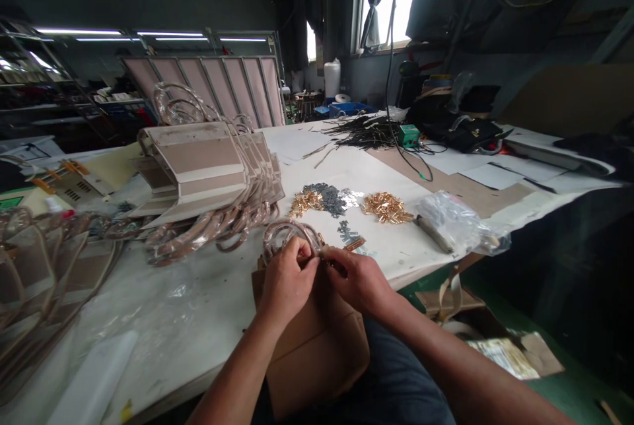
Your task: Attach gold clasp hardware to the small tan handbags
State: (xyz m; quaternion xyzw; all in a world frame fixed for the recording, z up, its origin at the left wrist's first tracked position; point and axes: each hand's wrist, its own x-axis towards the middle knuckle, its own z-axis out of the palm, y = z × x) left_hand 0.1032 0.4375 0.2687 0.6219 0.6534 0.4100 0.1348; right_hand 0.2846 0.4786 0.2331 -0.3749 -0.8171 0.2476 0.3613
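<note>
A tan leather bag [317,346] rests on my lap against the table's front edge. Its plastic-wrapped handle [287,233] loops up over the table. My left hand [286,280] is closed, pinching the handle where it joins the bag. My right hand [357,280] is closed too, gripping the handle's end fitting right beside the left fingers. What is between the fingertips is too small to make out. Just beyond the hands lie piles of gold metal fittings [387,206] and grey metal parts [329,197].
A row of finished beige bags [198,167] with wrapped handles stands at the left centre, more lie at the far left [44,260]. A clear plastic bag [453,217], black strips [364,133] and a green box [409,135] lie on the white table [188,306]. Scraps lie on the green floor [500,346].
</note>
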